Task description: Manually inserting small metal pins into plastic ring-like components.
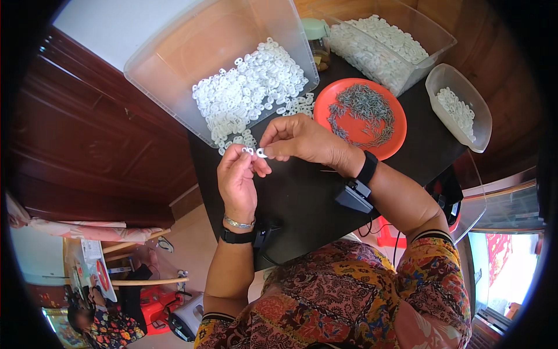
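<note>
My left hand (237,183) is closed on a small white oval plastic piece (248,150) with a hole, pinched between thumb and fingers. Right beside it, my right hand (305,139) pinches a second white oval piece (261,153), also with a hole. The two pieces are close together; whether they touch I cannot tell. Just beyond my hands, loose white pieces (241,138) spill onto the dark table (290,215) from a large translucent bin (160,75). An orange-red plate (397,136) of small grey metal screws or pins (363,110) lies past my right wrist.
A clear tub (401,81) of white pieces and a green-lidded jar (315,29) stand at the back. A smaller translucent container (482,125) holds more pieces at the right. At lower left are another person (110,326) and a red stool (154,308).
</note>
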Motion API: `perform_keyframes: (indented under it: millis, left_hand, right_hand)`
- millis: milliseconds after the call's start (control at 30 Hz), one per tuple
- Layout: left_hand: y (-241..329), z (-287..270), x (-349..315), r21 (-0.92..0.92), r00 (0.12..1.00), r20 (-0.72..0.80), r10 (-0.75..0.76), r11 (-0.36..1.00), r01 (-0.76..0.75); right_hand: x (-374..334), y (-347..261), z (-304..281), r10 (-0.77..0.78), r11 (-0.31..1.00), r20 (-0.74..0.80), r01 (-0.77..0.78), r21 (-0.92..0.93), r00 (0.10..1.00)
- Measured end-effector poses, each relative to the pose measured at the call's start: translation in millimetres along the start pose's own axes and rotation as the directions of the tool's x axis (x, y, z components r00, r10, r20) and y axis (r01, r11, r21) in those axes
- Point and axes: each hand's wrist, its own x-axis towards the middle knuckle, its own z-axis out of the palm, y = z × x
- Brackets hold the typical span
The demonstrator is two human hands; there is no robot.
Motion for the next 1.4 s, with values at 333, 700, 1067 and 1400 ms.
perform_keyframes:
  millis: [333,700,1067,1400]
  left_hand:
    - [-0.2,3.9,-3.1,0.230,0.999,0.023,-0.043,0.973,0.036]
    - [-3.7,2.8,-2.9,0.308,0.998,-0.002,-0.064,0.949,0.061]
    - [-1.3,4.5,-4.2,0.373,0.994,-0.041,-0.097,0.922,0.105]
    - [-0.5,1.7,-4.2,0.356,0.993,-0.064,-0.096,0.928,0.113]
  right_hand:
    - [-1.8,-3.8,-4.7,0.054,0.928,-0.051,-0.031,0.372,0.997]
    - [-0.6,-3.9,-1.7,-0.041,0.965,-0.070,0.058,0.254,0.997]
    - [-1.7,-0.3,2.1,-0.184,0.982,-0.143,0.187,0.007,0.973]
    - [-1.4,-2.8,5.6,-0.175,0.985,-0.145,0.173,-0.025,0.974]
